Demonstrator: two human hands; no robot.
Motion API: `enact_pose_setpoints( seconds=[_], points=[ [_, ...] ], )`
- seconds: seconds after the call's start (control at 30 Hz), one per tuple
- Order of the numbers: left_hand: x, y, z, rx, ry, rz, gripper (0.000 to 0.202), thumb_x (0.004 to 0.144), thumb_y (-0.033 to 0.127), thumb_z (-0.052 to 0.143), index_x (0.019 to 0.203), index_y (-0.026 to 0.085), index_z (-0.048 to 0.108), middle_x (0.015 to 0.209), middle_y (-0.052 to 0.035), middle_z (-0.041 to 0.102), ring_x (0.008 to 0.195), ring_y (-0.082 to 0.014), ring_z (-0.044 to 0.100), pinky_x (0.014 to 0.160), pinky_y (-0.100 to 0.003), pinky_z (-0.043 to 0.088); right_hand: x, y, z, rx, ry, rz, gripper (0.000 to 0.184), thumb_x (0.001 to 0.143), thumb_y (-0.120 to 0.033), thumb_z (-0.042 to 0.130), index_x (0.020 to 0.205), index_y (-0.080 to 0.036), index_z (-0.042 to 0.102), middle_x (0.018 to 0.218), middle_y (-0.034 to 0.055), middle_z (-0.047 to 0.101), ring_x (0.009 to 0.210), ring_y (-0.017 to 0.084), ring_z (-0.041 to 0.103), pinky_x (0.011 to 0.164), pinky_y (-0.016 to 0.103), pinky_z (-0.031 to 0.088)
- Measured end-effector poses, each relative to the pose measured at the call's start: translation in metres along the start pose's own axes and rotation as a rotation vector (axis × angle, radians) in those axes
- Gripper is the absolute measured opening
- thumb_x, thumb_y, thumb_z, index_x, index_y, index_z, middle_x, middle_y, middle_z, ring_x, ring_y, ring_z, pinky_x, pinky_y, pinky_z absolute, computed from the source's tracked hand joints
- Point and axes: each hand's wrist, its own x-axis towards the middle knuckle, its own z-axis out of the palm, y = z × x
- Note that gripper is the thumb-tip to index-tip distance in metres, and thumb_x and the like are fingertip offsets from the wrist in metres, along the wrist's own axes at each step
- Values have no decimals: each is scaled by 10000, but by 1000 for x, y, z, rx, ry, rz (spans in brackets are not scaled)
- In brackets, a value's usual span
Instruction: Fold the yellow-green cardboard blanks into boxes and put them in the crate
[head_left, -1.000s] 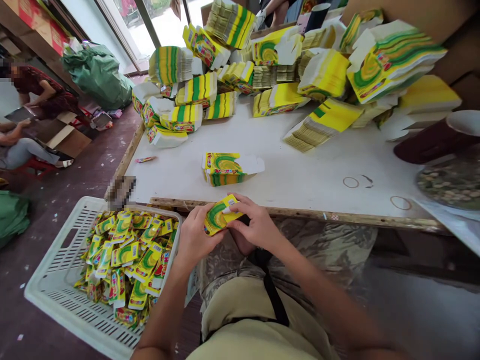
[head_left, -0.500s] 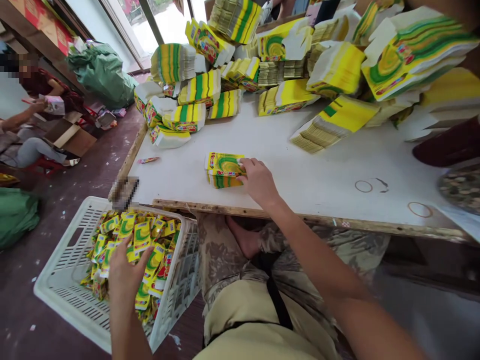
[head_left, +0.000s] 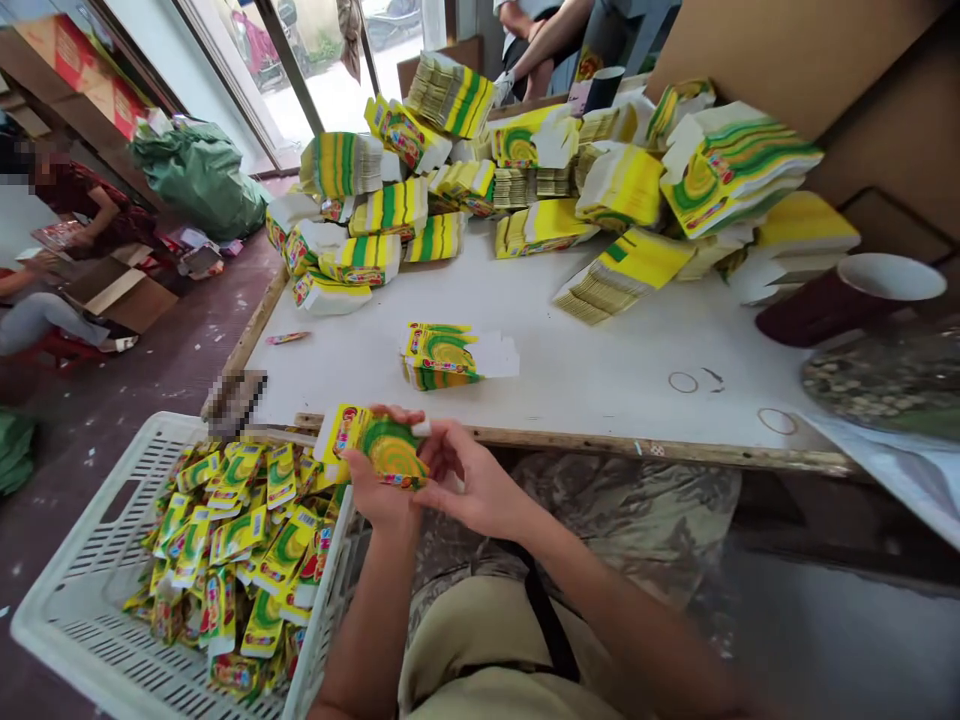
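Observation:
A small yellow-and-green printed carton (head_left: 386, 448) is held just over the table's front edge. My left hand (head_left: 384, 498) is wrapped round it, thumb in front and fingers behind. At its right end, the fingers of my right hand (head_left: 476, 478) pinch close to the flap; their tips are partly hidden. Beyond my hands lies a short stack of similar flat cartons (head_left: 439, 355) with white flaps toward the right. Below and left stands a white plastic basket (head_left: 79, 560), heaped with small yellow-and-green cartons (head_left: 240, 540).
Bundles of flat cartons (head_left: 540, 228) line the far side of the white table (head_left: 345, 365). To the right are a dark red cup (head_left: 832, 305), a clear bag of small pieces (head_left: 885, 375) and rubber bands (head_left: 778, 420). Other people sit at the left and far back.
My right hand has come back from the stack with a carton. My left hand has risen from over the basket and now grips that carton too. The view has shifted slightly.

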Motion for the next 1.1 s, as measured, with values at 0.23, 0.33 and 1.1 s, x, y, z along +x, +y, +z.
enact_pose_setpoints(
  seconds=[0.23,0.33,1.1],
  points=[
    [0,1,-8,143,131,25,594,687,786,593,942,250,572,781,8,496,668,-119,492,674,-239,495,-2,11,9,-27,80,43,298,779,-336,717,1027,-227,593,878,15,612,740,184,547,640,295,480],
    [-8,-8,-15,176,129,-30,632,643,734,689,1036,245,616,908,-24,607,800,-149,598,758,-266,526,3,19,-3,-55,182,52,194,815,-361,671,932,-207,649,819,13,644,725,180,581,660,297,489],
    [-24,-12,-35,1009,-419,-90,728,686,287,752,1306,201,381,1095,-72,642,927,-213,653,779,-330,541,-13,28,-17,-151,258,88,511,970,-446,433,1433,-234,401,1427,115,501,1327,261,467,1108,463,391]
  ],
)
